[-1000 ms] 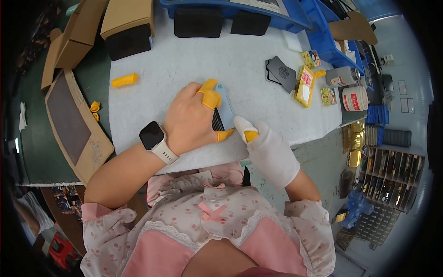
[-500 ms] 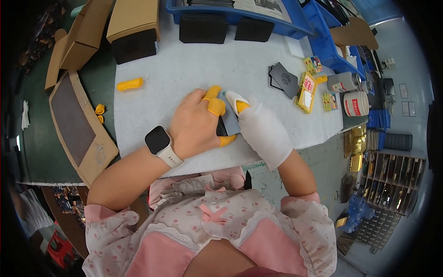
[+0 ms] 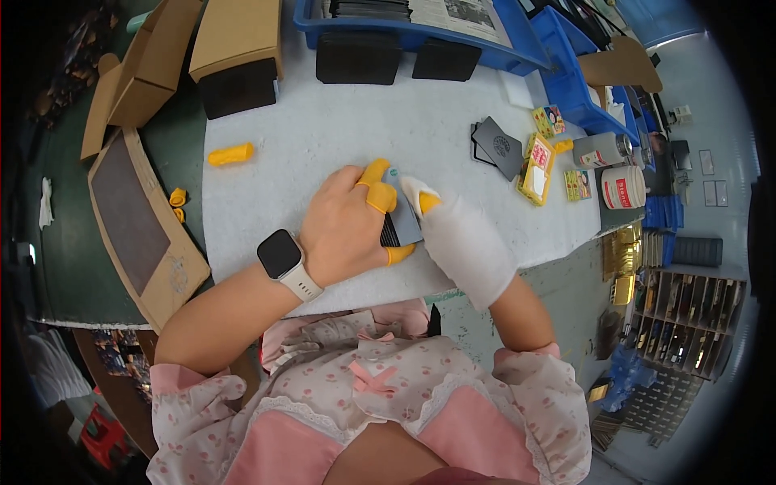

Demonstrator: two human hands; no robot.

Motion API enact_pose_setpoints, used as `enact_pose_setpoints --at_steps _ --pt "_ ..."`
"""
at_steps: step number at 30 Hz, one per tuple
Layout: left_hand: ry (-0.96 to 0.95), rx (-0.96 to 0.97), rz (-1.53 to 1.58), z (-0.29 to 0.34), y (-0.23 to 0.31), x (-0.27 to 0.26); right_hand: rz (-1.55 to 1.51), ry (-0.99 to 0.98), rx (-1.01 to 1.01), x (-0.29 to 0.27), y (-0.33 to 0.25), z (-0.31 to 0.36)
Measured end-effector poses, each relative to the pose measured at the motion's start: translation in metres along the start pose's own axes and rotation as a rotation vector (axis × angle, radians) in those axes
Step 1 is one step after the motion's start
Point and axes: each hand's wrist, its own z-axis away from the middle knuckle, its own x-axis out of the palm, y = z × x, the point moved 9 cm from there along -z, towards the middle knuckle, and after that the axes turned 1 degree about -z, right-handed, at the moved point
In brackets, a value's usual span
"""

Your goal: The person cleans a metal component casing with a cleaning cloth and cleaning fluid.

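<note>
A small stack of thin dark grey cards (image 3: 406, 227) lies under my hands at the middle of the white-covered table. My left hand (image 3: 339, 222), with yellow finger cots on several fingers, is closed round the stack's left side, its thumb at the near edge. My right hand (image 3: 465, 242) wears a white cloth glove; a yellow finger cot shows at its opening. Its bent fingers are pressed together at the right edge of the top card, and whatever they pinch is hidden. Beyond it, more dark grey cards (image 3: 503, 147) lie overlapped.
Yellow packages (image 3: 537, 168), a white jar (image 3: 623, 187) and a grey bottle (image 3: 603, 150) stand to the right. A yellow roll (image 3: 230, 154) lies left. Black card stacks (image 3: 358, 58), a cardboard box (image 3: 236, 36) and a blue tray (image 3: 420, 32) line the far side. A cardboard piece (image 3: 145, 218) lies left.
The gloved fingertips of my right hand have slid slightly toward me along the card's edge. My left hand keeps its hold on the stack.
</note>
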Motion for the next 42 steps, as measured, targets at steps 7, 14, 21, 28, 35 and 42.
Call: enact_pose_setpoints --at_steps 7,14,21,28,35,42 --pt "0.015 0.008 0.009 -0.002 0.002 -0.003 -0.045 0.030 -0.007 -0.005 -0.004 0.004" --pt "0.011 0.006 -0.002 -0.002 0.003 -0.002 -0.166 0.092 0.054 -0.014 0.005 -0.028" --pt "0.028 0.010 0.106 -0.005 0.005 -0.012 -0.831 0.239 0.460 0.003 0.044 -0.022" --pt "-0.019 -0.146 0.213 0.000 -0.009 -0.007 -1.413 0.426 0.429 -0.005 0.025 -0.011" --pt "0.001 -0.307 0.376 0.003 -0.018 -0.002 -1.495 0.563 0.356 0.002 0.012 0.011" --pt "-0.095 -0.158 0.203 -0.001 -0.011 -0.002 -1.779 0.348 0.357 0.004 0.028 0.024"
